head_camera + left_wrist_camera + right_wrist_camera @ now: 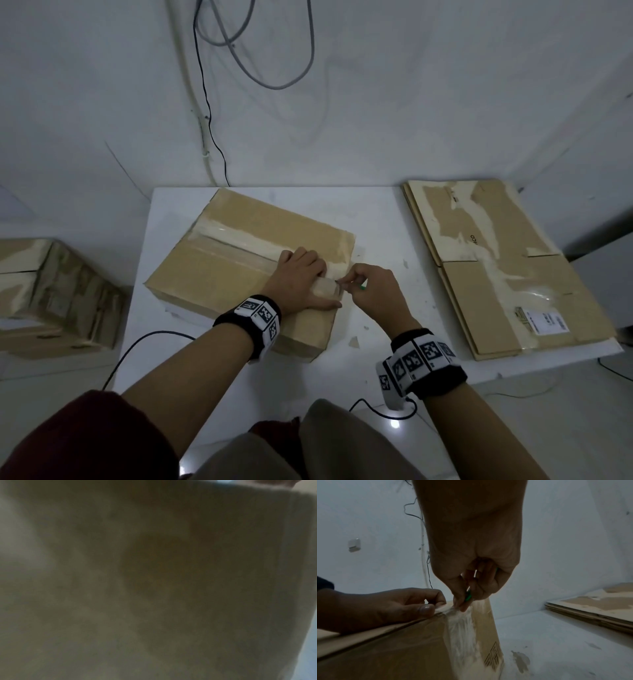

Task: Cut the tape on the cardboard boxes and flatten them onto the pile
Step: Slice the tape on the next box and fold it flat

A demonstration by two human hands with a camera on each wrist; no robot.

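A taped cardboard box (239, 267) lies on the white table (383, 233). Clear tape (239, 241) runs along its top seam and down its right side (462, 628). My left hand (301, 277) rests on the box top near the right edge, thumb along the edge (426, 609). My right hand (370, 287) pinches a small green-handled cutter (468, 596), its tip at the tape on the box's top right edge. A pile of flattened boxes (507, 267) lies at the table's right. The left wrist view shows only blurred brown cardboard (154, 574).
Another taped box (51, 294) sits lower down at the left. Cables (205, 102) hang on the white wall behind the table. A black cable (144, 342) runs past the table's front left corner. Scraps of tape residue (521, 660) mark the table by the box.
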